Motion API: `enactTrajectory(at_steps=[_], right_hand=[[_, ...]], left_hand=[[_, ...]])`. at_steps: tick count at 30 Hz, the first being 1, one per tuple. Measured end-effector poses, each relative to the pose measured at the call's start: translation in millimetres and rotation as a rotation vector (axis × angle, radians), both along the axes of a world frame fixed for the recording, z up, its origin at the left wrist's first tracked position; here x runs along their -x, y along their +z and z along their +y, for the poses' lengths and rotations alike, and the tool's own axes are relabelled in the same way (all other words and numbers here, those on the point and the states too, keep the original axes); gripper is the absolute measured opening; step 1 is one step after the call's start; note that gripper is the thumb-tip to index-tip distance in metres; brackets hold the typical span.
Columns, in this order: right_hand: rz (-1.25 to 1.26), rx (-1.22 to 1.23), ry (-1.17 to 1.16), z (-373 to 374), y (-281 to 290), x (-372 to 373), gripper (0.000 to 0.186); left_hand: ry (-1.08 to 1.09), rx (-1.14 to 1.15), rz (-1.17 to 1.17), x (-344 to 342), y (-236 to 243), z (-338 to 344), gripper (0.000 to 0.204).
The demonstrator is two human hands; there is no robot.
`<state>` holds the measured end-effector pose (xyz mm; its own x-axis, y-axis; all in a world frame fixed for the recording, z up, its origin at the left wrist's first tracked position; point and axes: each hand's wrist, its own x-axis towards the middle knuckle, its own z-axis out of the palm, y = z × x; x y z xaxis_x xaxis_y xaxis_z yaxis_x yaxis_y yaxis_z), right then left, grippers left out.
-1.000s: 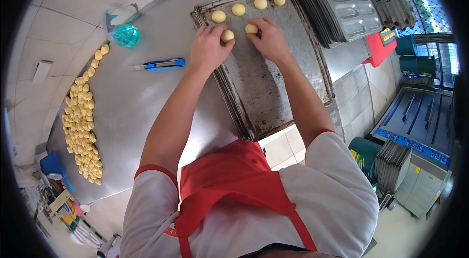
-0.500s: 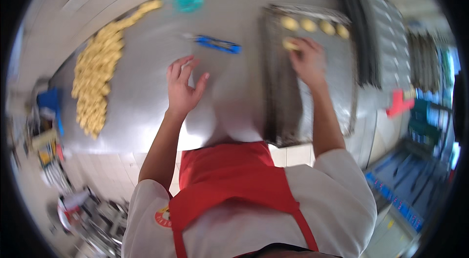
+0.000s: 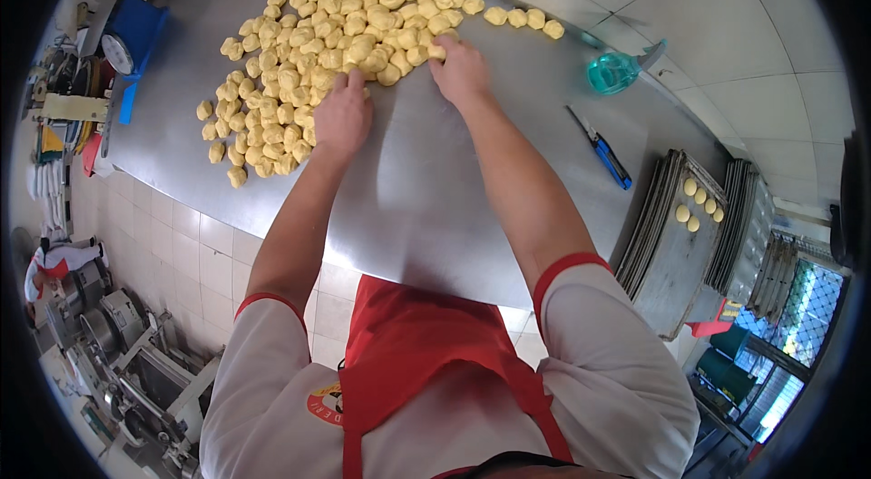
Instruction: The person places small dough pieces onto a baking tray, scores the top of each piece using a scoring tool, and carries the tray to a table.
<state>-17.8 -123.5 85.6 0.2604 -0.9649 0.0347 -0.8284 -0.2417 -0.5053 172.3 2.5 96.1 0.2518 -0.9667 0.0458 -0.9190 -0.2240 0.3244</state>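
Both hands rest on the dough pieces [image 3: 318,34] on the steel table [image 3: 408,198]: left hand [image 3: 343,116] and right hand [image 3: 461,71], fingers curled onto pieces; grip indeterminate

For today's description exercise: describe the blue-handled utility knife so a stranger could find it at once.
Start at the steel table, then look right of the person's right hand, between the heap of dough pieces and the baking tray. The utility knife lies flat just below the teal spray bottle, the only long, thin, blue-handled thing there.
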Motion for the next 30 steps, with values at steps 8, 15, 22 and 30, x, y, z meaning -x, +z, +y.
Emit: enactTrajectory(at_steps=[8, 15, 22, 30], right_hand=[[-0.091, 0.218, 0.000, 198, 5, 177, 0.032], [0.027, 0.276, 0.088, 319, -39, 188, 0.021], [0.039, 0.339, 0.165, 215, -52, 230, 0.017], [-0.036, 0.391, 0.211, 305, -43, 190, 0.016]], left_hand=[[-0.388, 0.038, 0.497, -5, 47, 144, 0.028], [-0.383, 0.164, 0.271, 102, -31, 182, 0.026], [-0.460, 0.244, 0.254, 44, -68, 116, 0.034], [-0.549, 0.262, 0.079, 151, -50, 165, 0.037]])
